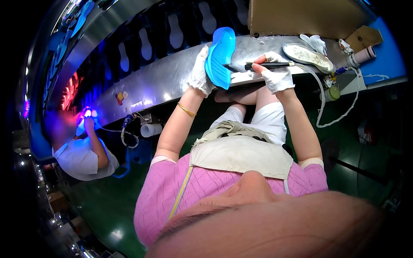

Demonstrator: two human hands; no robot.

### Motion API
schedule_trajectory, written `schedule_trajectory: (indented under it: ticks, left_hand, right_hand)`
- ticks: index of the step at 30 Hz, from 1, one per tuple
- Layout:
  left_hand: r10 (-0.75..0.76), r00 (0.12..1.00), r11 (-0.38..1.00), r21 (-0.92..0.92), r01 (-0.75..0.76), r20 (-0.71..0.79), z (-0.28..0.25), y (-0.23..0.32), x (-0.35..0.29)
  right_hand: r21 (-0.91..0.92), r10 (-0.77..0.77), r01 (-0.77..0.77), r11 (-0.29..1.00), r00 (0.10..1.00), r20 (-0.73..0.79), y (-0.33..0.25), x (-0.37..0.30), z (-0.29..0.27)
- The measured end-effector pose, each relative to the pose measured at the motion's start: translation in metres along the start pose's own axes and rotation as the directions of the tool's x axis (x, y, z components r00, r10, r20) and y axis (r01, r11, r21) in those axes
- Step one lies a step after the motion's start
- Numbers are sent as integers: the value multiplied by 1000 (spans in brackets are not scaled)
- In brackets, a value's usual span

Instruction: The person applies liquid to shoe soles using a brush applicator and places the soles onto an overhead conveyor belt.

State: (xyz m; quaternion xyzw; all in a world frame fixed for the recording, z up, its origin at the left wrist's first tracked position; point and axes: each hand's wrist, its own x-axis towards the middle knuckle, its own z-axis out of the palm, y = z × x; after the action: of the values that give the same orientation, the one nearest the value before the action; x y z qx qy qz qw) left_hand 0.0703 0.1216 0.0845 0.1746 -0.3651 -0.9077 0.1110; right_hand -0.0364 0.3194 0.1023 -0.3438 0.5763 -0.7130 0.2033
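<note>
My left hand point(199, 74), in a white glove, grips a bright blue shoe sole point(222, 55) by its left edge. The sole is tilted up, its hollow side turned toward my right hand. In my right hand point(277, 77), gloved in white with some fingertips bare, is a slim black brush point(273, 65). Its dark tip points left at the sole's right edge; whether it touches I cannot tell. From the brush's rear end a clear tube point(322, 96) loops down to the right. A whitish sole-shaped piece point(307, 57) lies on the metal bench beyond my right hand.
Dark trays with grey sole shapes point(175, 31) line the far side of the metal ledge point(159, 84). A brown board point(305, 17) stands behind. A pinkish roll point(365, 55) and a small greenish jar point(332, 93) are at right. Another person point(84, 157) works at left under purple light.
</note>
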Motion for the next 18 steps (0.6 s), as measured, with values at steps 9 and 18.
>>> schedule_trajectory:
  ticks: [9, 18]
  left_hand:
    - [100, 994, 977, 194, -89, -50, 21, 18, -10]
    - [215, 756, 974, -82, -210, 618, 132, 162, 46]
  right_hand:
    - [172, 67, -89, 981, 989, 131, -21, -9, -11]
    - [378, -289, 365, 851, 926, -244, -42, -8, -33]
